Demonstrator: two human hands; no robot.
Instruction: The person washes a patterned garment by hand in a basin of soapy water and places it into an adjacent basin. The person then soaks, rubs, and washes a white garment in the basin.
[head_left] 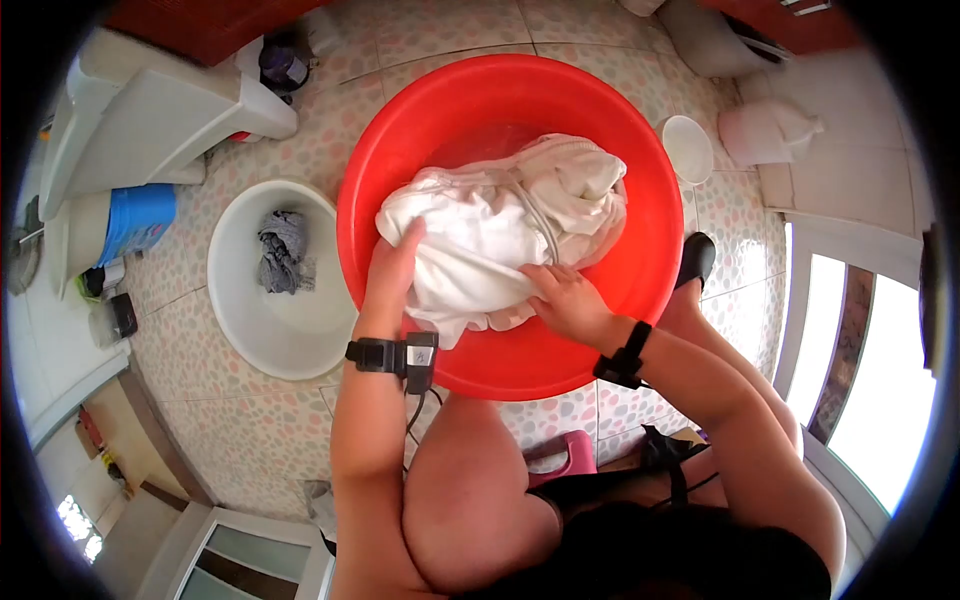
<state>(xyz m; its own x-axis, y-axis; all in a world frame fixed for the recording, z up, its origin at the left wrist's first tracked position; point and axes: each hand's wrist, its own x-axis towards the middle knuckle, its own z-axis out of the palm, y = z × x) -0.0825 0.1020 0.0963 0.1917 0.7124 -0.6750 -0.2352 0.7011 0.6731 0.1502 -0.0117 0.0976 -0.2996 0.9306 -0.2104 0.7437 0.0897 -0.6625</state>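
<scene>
A large red basin (650,130) in front of me holds a bunched white garment (470,230) with a grey band running across it. At the garment's left side, my left hand (395,262) grips the cloth with its thumb on top; its other fingers are mostly hidden. My right hand (572,300) is closed on the near right edge of the cloth, fingers bent over it. The fabric is stretched smooth between both hands and heaped in folds at the far right. Dark straps circle both wrists.
To the left stands a white basin (235,330) with a dark grey cloth (283,250) inside. A small white bowl (688,150) is on the tiled floor (240,430) at right. A blue container (140,222) is at far left, and part of a pink stool (570,455) shows below.
</scene>
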